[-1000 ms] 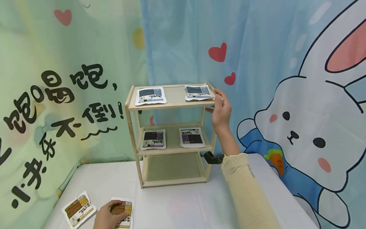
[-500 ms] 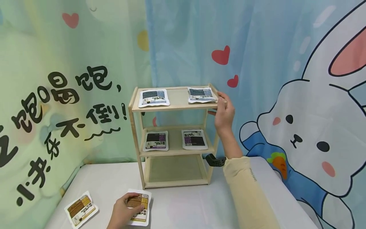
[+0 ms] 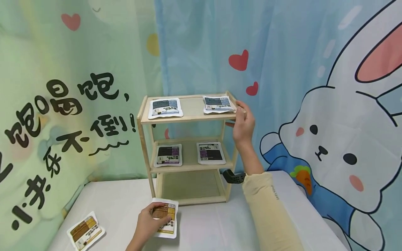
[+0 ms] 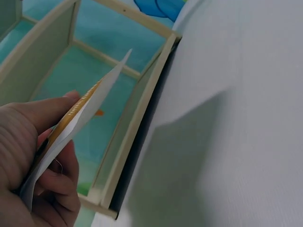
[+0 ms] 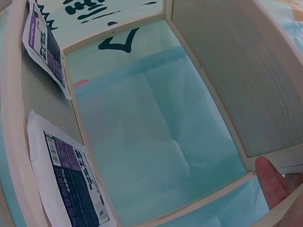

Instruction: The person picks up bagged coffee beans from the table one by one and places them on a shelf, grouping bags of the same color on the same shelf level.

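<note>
Spare brown packet (image 3: 85, 232) at 8 o'clock on tabletop (image 3: 207, 226). My left hand (image 3: 147, 226) pinches brown packet (image 3: 165, 218), lifted near shelf's (image 3: 188, 146) base. My right hand (image 3: 243, 123) clasps the shelf's top corner, 2 o'clock.

A white table (image 3: 220, 226) bears a wooden shelf (image 3: 188, 116) and a brown packet (image 3: 85, 231); four packets lie on the shelf's upper tiers.

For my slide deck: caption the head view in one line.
Left hand holds a brown-labelled packet before a three-tier wooden shelf while the right hand grips its top corner.
</note>
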`<state>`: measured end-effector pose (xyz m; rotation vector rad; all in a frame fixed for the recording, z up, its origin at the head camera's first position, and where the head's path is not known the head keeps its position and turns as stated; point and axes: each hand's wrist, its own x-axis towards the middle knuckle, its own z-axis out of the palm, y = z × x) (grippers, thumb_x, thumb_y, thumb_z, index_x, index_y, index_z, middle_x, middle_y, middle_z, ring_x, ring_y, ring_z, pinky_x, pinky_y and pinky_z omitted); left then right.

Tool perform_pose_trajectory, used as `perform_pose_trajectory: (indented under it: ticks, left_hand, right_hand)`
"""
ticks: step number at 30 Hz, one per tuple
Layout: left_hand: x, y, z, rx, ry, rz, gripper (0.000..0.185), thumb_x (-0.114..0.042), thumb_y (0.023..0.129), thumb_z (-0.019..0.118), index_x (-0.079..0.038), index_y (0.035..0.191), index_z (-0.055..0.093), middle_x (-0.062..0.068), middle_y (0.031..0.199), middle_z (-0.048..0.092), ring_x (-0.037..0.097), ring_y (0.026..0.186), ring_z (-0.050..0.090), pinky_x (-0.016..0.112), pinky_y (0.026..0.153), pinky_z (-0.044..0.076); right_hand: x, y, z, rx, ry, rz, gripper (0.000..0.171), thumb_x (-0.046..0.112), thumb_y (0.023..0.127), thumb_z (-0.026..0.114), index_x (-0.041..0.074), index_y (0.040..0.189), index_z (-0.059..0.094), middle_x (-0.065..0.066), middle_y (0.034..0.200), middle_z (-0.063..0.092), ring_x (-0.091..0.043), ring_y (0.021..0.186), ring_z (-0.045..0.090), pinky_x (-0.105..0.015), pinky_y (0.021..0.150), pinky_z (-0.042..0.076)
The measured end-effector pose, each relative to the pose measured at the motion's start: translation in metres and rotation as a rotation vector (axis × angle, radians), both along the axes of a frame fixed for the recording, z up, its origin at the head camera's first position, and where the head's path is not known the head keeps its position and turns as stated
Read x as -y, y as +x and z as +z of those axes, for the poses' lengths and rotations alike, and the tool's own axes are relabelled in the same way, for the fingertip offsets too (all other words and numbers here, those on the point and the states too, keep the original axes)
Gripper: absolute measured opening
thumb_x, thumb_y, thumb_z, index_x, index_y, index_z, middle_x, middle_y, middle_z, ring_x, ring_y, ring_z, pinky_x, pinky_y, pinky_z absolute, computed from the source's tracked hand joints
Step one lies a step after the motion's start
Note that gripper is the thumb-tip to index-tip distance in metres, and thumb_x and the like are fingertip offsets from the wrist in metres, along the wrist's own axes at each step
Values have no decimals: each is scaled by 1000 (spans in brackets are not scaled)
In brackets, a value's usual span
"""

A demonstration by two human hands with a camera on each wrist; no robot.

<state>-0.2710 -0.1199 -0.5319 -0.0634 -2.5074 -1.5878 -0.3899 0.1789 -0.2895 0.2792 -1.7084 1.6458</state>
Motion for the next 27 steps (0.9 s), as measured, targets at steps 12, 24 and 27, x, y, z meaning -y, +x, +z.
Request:
perform_pose_trajectory:
  ticks: [12,24,27]
  left_hand:
    - [-27,-30,3,-109,-28,-24,45,-13,66,90,-8,105,69,9,100,68,21,87,61,39,74,49]
    - [-50,-69,22,-156,-96,-59,45,-16,72,87,-5,111,67,15,106,66,32,97,61,47,82,49]
    - [-54,-78,24,-139,-87,-38,45,-18,73,86,-5,112,67,15,108,65,33,99,61,48,83,48]
  right_hand:
    - [3,-2,-2,-4,0,0,44,31,103,38,8,137,54,-21,119,57,-36,91,64,-23,61,54]
    - [4,-3,-1,3,-25,-29,41,27,103,39,7,134,57,-22,114,57,-31,87,63,-25,59,54]
    - [4,-3,0,5,-31,-25,41,27,103,39,7,134,56,-23,114,57,-31,86,63,-26,58,54]
